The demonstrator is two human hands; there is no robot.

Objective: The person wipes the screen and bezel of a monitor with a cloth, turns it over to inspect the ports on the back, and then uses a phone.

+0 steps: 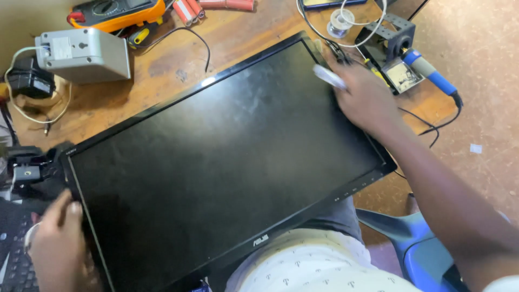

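Across the wooden worktop (162, 59) lies a black flat monitor (227, 157), screen up — the left hand (57, 246) curled over its near-left edge, the right hand (362, 94) closed around a blurred white object (330, 77) at its far-right corner.

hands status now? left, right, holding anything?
Left hand: closed on the monitor edge.
Right hand: holding a small white object; blurred, cannot tell what.
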